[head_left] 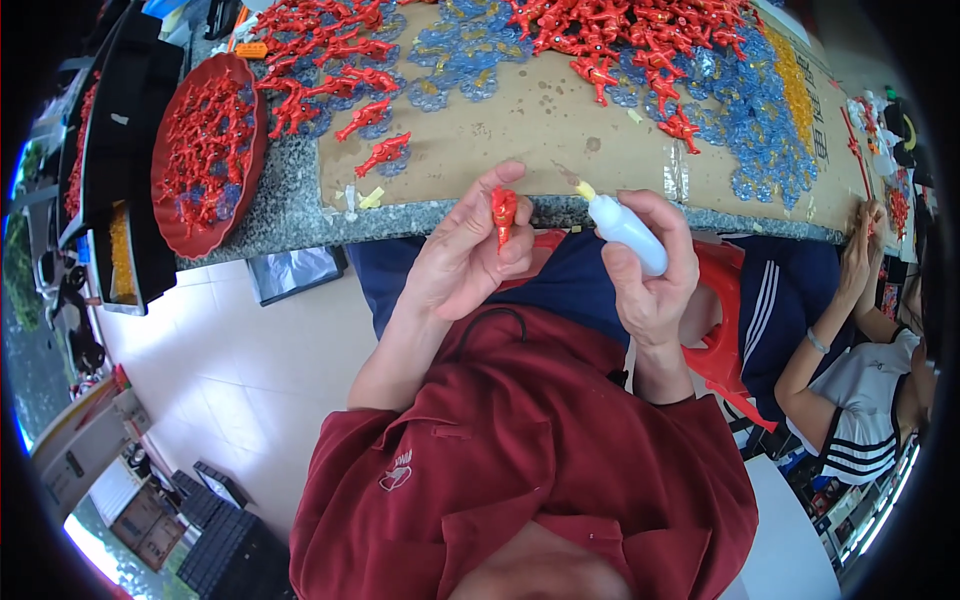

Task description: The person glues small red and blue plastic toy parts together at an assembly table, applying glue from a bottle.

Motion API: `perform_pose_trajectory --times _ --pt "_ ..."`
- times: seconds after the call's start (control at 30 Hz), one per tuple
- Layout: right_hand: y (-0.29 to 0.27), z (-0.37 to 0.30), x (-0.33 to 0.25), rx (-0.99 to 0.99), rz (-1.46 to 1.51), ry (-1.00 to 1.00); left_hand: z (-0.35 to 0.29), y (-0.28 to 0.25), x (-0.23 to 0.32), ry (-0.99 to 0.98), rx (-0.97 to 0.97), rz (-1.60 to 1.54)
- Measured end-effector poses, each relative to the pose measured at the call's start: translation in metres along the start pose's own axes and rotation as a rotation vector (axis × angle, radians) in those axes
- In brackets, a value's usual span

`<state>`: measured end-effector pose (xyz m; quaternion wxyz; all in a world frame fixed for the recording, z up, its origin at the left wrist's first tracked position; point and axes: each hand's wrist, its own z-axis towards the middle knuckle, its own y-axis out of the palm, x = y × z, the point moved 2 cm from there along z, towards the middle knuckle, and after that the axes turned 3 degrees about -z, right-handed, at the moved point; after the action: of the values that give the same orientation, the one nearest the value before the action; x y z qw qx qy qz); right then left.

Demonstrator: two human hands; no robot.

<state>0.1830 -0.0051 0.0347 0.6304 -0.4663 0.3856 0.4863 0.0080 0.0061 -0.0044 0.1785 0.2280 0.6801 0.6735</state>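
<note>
Between the thumb and fingers of my left hand (464, 245) is a small red figurine (503, 215), held near the table's front edge. My right hand (655, 270) grips a white squeeze bottle (630, 236), its yellow nozzle (585, 189) tilted up and to the left, toward the figurine but apart from it. On the cardboard (540, 120) beyond my hands, single red figurines (384, 152) lie on clear bluish discs. A large heap of red figurines (610, 30) covers the far side, with loose clear bluish discs (455, 50) around it.
A red oval tray (160, 190) of figurines stands at the left of the speckled stone table (290, 225). Yellow clear pieces (790, 80) line the cardboard's right side. Black bins (110, 150) stand at far left. Another person (850, 370) works at the right, beside a red stool (725, 330).
</note>
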Motion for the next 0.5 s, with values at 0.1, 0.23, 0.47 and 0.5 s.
perform_pose_trajectory --times 0.1,0.23,0.47,0.5 --pt "0.000 0.002 -0.006 0.006 -0.026 -0.041 -0.003 -0.003 0.002 0.037 0.114 0.110" --pt "-0.004 0.007 -0.009 -0.048 -0.065 -0.185 -0.005 -0.005 0.001 0.017 0.151 0.084" --pt "0.000 0.005 -0.010 -0.061 -0.144 -0.249 -0.004 -0.003 -0.002 0.027 0.242 0.094" --pt "0.000 0.004 -0.010 -0.066 -0.151 -0.204 -0.004 -0.003 -0.002 0.026 0.242 0.094"
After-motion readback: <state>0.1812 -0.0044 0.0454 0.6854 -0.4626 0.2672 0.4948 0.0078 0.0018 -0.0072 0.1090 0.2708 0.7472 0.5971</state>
